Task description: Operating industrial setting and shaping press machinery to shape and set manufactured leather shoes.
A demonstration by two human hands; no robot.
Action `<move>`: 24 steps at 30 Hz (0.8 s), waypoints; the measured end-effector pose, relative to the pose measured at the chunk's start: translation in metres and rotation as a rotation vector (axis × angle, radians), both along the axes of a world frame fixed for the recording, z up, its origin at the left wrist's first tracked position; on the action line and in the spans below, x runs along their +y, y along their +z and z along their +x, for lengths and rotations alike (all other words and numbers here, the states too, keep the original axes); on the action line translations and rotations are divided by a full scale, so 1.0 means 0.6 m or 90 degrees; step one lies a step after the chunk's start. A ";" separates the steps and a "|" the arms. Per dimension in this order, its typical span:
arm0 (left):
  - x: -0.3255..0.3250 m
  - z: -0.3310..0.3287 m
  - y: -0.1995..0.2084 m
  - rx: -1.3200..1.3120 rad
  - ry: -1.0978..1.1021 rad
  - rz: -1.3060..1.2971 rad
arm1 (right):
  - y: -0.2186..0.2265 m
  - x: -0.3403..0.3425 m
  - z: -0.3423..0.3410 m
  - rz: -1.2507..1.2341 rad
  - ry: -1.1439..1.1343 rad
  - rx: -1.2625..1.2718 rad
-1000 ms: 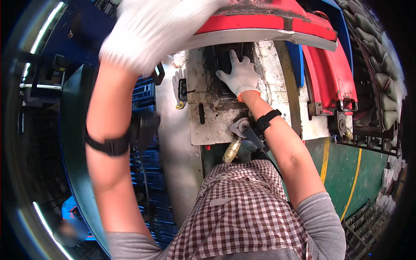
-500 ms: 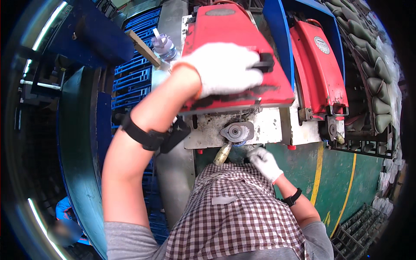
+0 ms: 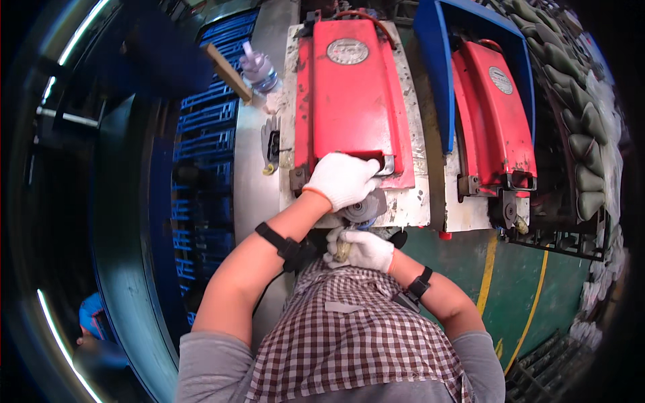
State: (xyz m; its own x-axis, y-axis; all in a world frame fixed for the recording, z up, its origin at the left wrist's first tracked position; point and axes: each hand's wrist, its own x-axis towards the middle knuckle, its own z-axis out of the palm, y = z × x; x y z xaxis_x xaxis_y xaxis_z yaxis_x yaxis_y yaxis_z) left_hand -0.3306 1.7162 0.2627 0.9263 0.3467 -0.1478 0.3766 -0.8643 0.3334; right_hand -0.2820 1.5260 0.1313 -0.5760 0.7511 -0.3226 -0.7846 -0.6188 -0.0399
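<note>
My left hand (image 3: 341, 181), in a white knitted glove with an orange cuff, is closed on the handle (image 3: 388, 165) at the front of a red machine cover (image 3: 353, 101). The cover lies lowered over its white base plate. Just below, a grey round clamp part (image 3: 363, 208) sticks out at the plate's front edge, partly behind my left hand. My right hand (image 3: 368, 250), also gloved in white, wraps around a yellowish tape-wrapped lever handle (image 3: 343, 250) close to my checked apron (image 3: 356, 329).
A second red machine (image 3: 494, 114) inside a blue guard (image 3: 445, 74) stands at the right, beside racks of grey shoe-shaped forms (image 3: 588, 154). On the left metal ledge are a clear bottle (image 3: 260, 70) and a wooden strip (image 3: 226, 72). Another person (image 3: 97, 329) is at lower left.
The red cover has swung down from its raised position, with my left hand following it toward me. My right hand has moved left and taken hold of the lever handle.
</note>
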 end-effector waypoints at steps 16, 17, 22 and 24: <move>-0.046 0.012 -0.013 -0.410 0.318 -0.274 | 0.127 -0.276 0.452 -0.102 -0.570 -1.464; -0.054 0.014 -0.028 -0.537 0.380 -0.479 | 0.142 -0.293 0.480 -0.193 -0.550 -1.497; -0.138 0.127 0.007 -0.456 0.229 -0.520 | 0.077 -0.430 0.576 -0.342 -0.332 -1.591; -0.173 0.179 0.008 -0.467 0.144 -0.505 | 0.086 -0.419 0.562 -0.448 -0.126 -1.644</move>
